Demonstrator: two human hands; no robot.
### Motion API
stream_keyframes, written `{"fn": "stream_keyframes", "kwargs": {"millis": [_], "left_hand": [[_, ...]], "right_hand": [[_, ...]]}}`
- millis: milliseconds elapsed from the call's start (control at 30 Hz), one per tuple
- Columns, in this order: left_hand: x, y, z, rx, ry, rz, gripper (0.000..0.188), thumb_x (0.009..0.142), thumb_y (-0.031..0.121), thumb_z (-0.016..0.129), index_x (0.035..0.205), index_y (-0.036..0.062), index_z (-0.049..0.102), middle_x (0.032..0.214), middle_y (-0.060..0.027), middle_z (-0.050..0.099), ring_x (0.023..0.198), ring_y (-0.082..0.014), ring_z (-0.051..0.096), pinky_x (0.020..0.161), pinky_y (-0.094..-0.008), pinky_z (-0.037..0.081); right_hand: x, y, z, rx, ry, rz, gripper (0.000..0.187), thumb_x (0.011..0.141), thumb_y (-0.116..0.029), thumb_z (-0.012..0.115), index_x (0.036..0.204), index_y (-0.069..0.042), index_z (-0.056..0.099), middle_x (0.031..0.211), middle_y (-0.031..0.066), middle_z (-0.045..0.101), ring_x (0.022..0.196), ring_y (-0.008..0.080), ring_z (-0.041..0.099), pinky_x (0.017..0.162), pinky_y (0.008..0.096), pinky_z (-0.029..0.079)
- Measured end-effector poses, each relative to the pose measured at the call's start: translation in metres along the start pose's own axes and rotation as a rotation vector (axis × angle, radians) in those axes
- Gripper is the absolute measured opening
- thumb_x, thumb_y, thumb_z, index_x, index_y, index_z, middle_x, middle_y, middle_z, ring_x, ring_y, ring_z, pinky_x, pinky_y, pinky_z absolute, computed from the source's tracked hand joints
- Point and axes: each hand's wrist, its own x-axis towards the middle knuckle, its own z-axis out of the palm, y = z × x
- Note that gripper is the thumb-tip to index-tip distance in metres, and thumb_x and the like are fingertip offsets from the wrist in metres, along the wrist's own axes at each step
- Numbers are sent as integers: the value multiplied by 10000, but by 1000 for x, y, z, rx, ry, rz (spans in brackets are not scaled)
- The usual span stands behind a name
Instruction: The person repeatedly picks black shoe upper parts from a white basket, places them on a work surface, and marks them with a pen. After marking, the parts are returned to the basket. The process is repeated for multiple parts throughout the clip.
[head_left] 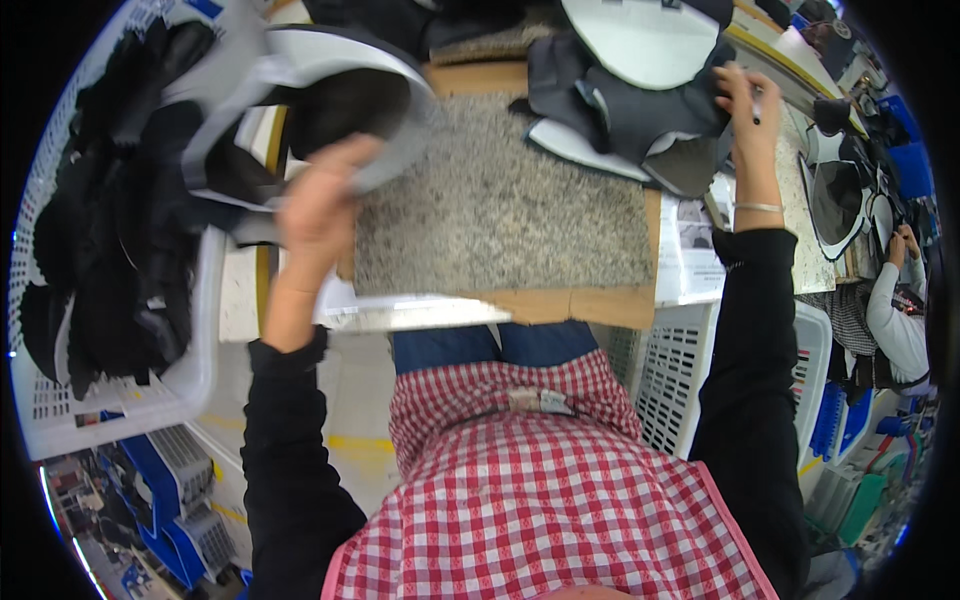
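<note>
The left hand [325, 195], blurred, seems closed on a grey-and-black piece [355, 100], which spreads from its 10 to 1 o'clock, long axis roughly 8-to-2. The right hand [750, 105], curled round a slim tool [757, 106], is nearer the black-and-white stack [640, 115], at its 9 o'clock. Between both, the speckled pad [505, 200] lies at the left hand's 3 o'clock.

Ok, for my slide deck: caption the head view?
Left hand holding a blurred piece by a grey mat, right hand at stacked pieces.
</note>
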Motion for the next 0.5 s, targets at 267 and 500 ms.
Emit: {"fn": "stream_keyframes", "kwargs": {"millis": [267,500], "left_hand": [[-57,64,80,19,-413,-425,591,785,305,855,1221,26,570,1150,-169,662,1043,-407,647,893,-459,513],[-66,41,118,231,-118,-411,225,853,248,790,980,74,724,938,-79,684,866,-306,710,713,-420,577]], "right_hand": [[-184,-96,70,302,-573,-62,351,1096,-279,457,1157,-5,666,806,19,605,708,87,521,667,248,440],[-247,-85,132,319,-717,383,207,981,-182,722,895,-39,600,771,-22,615,710,31,531,627,215,437]]}}
